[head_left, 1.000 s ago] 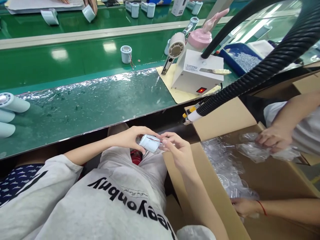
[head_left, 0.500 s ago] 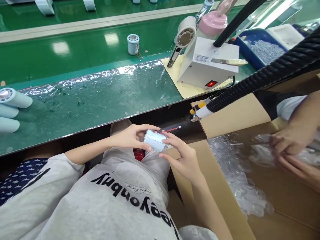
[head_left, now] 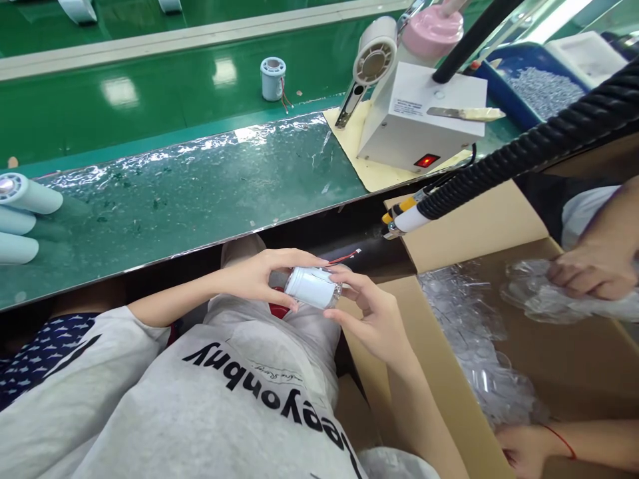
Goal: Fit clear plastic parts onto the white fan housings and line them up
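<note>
Above my lap I hold a light-blue cylindrical housing [head_left: 310, 287] on its side between both hands. My left hand [head_left: 264, 274] grips its left end, thumb below and fingers over the top. The fingertips and thumb of my right hand [head_left: 368, 307] pinch the right end, where a clear plastic rim [head_left: 337, 293] shows. Thin red and black wires [head_left: 343, 258] with a small white connector stick out above the housing, to the right. A similar housing [head_left: 272, 81] with wires stands upright on the green bench.
Several light-blue cylinders [head_left: 34, 195] lie at the bench's left edge. A white box [head_left: 424, 123] with a lit red switch, a handheld fan [head_left: 372, 60] and a blue bin [head_left: 519, 63] are right. A black hose [head_left: 524, 150] crosses above a carton [head_left: 439, 372] of clear plastic parts; another person's hands reach in.
The housing has turned slightly in my hands, and its clear right end shows more. Another person's hands have moved apart in the carton, one now near its front.
</note>
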Demonstrator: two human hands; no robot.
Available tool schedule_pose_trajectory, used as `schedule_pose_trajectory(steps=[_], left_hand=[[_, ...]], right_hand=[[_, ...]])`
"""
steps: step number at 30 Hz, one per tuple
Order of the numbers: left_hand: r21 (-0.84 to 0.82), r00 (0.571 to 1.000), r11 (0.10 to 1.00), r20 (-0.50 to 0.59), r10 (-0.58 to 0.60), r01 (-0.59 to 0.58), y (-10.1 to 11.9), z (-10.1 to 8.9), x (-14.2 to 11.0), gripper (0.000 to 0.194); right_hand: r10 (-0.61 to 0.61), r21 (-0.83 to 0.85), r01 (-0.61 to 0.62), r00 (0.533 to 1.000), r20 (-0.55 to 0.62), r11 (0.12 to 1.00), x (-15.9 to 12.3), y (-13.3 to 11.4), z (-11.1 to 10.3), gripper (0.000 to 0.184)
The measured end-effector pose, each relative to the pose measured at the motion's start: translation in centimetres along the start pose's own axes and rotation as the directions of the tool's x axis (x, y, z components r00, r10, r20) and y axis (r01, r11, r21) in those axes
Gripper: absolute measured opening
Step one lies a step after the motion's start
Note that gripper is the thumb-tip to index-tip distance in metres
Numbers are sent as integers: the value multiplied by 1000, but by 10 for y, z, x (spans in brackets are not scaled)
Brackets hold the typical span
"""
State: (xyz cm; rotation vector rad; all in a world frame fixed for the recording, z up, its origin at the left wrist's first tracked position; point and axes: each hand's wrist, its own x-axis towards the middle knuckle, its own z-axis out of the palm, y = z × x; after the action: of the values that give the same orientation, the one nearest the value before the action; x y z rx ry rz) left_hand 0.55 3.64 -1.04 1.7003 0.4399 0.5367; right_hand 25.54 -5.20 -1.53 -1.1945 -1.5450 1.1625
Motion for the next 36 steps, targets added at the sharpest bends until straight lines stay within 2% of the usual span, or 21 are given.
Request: schedule_pose_trajectory(steps=[6,11,15,22,25,30,36], left_hand=[[26,999,999,7,48,-48,-1,0,-2,74],[23,1000,1000,6,-9,9,3,0,-3,73],[13,1000,1000,-4,-8,8,3,-1,-5,73],[18,1000,1000,12,-1,1,3,0,-8,72],[12,1000,1000,12,-20,20,3,0,-7,71],[20,999,999,31,-25,25,2,1,-8,70],[47,999,999,42,13,-15,-2,2,-10,73]], right_hand=[[66,80,-68,998,22,995,2,-4,-1,44],[127,151,-132,991,46,980,5,-4,-1,47],[188,204,-201,979,85,958,7,-4,0,49],[278,253,-290,957,84,923,7,0,3,40],[312,327,-330,944,107,886,8,1,6,41],[400,432,-406,910,111,805,11,4,12,54],[465,509,-528,847,258,679,10,6,18,60]])
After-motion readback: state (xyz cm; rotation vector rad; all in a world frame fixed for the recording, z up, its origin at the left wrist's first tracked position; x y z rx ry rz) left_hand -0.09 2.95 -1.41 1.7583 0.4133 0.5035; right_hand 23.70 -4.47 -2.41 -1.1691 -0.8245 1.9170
